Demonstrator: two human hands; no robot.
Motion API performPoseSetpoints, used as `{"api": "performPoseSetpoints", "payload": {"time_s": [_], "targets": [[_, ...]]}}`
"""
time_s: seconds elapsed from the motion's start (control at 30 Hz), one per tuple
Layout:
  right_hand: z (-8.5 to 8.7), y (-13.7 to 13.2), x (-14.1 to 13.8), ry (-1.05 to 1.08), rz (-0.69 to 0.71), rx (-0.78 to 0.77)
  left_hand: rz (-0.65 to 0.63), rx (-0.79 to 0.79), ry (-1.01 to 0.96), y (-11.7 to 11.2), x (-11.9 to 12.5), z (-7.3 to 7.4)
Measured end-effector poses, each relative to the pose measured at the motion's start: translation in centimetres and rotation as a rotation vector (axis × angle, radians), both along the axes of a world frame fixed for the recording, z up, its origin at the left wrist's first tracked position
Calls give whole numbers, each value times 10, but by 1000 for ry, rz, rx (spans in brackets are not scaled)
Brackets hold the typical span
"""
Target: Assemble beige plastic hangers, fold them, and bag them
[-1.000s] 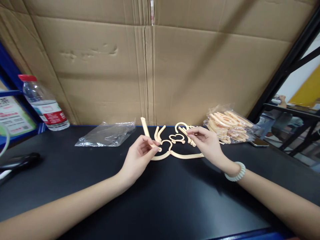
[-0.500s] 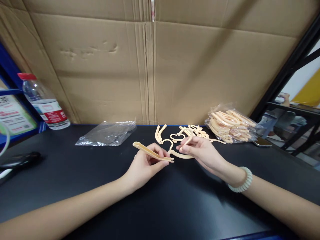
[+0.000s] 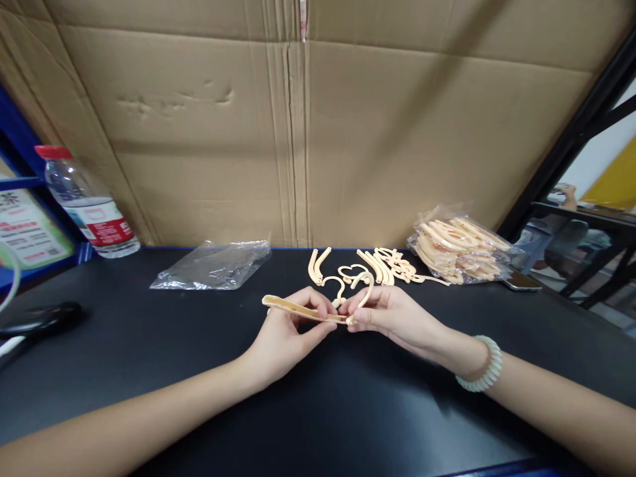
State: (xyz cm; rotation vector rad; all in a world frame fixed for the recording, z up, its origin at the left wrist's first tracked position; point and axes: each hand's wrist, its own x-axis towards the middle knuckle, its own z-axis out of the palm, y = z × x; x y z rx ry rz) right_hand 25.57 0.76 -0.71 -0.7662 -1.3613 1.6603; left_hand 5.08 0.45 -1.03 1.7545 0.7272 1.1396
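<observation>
Between thumb and fingers, my left hand (image 3: 293,331) grips a cream plastic hanger arm (image 3: 293,308), its broad end pointing left. My right hand (image 3: 392,318) pinches a matching hanger hook (image 3: 368,291), curve upward. The hook's base meets the arm's narrow end between my fingertips; whether they are joined I cannot tell. Just behind my hands lies another hook (image 3: 340,286), partly covered by my fingers. Farther back rest a pair of hanger arms (image 3: 318,266), several more arms (image 3: 380,268) and a pile of hooks (image 3: 400,265).
A clear bag of hanger parts (image 3: 460,248) sits at the back right, beside a phone (image 3: 521,281). An empty plastic bag (image 3: 211,265) lies back left. At far left are a bottle (image 3: 92,205) and a black mouse (image 3: 42,319). Cardboard (image 3: 199,132) stands behind the black table (image 3: 308,411).
My right hand has moved left and down, bringing the hook's base against the arm's narrow end. The arm in my left hand has tilted slightly flatter.
</observation>
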Motion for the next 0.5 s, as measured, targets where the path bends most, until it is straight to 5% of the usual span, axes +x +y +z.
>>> {"api": "performPoseSetpoints", "payload": {"time_s": [0.27,0.5], "targets": [[0,-3,-1,-55,9,6,18,153,99,-3,0,1],[1,-4,-1,-51,13,21,6,88,111,-4,0,2]]}}
